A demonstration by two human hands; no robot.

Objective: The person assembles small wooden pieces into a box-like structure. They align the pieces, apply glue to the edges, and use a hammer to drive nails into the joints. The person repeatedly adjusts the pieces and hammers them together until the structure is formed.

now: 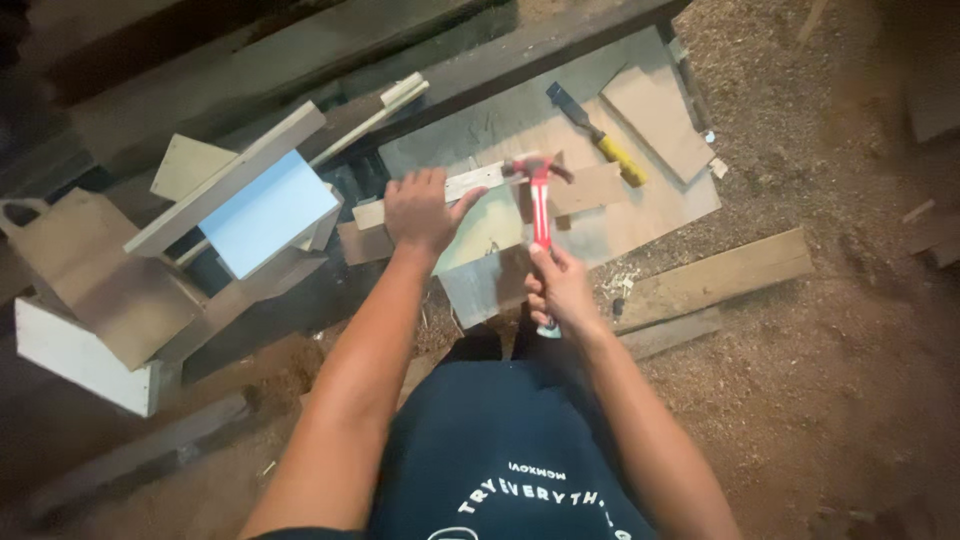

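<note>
The narrow pale wooden strip (455,190) lies flat across the large grey-and-tan plywood sheet (660,215) on the ground, running from left to right in front of you. Take that strip as your landmark.

Your left hand (420,210) presses down on the strip's left half, palm down, fingers close together and pointing away from you, the thumb spread out to the right along the wood. That forearm reaches straight forward from your body.

At the strip's right end sits the head of the claw hammer with the red handle (540,200), its handle running back toward you. Your right hand (562,290) is wrapped around the lower part of the handle in a closed fist, fingers curled tight on it, wrist slightly bent, well nearer you than the strip.

Just beyond the strip's right end, a chisel with a yellow handle and dark blade (600,135) lies slantwise on the sheet, beside a flat brown board offcut (655,120). Further right of the strip, a long light wooden plank (715,280) rests on the sawdust-covered ground (850,350). Left of the strip, a pale blue panel (265,215) leans among stacked wooden pieces.
</note>
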